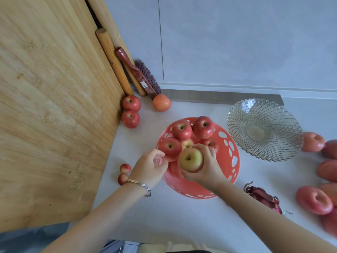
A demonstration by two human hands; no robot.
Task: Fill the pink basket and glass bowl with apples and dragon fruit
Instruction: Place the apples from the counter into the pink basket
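The right hand [204, 167] holds a yellowish apple [190, 159] over the near side of the pink basket [228, 157]; the left hand [151, 166] pinches the rim, fingers narrow. Dropped carelessly, that apple could dislodge the piled apples [182, 129]. The glass bowl [263, 129], far right, sits empty on the pale counter [191, 216], beneath a grey wall [237, 42].
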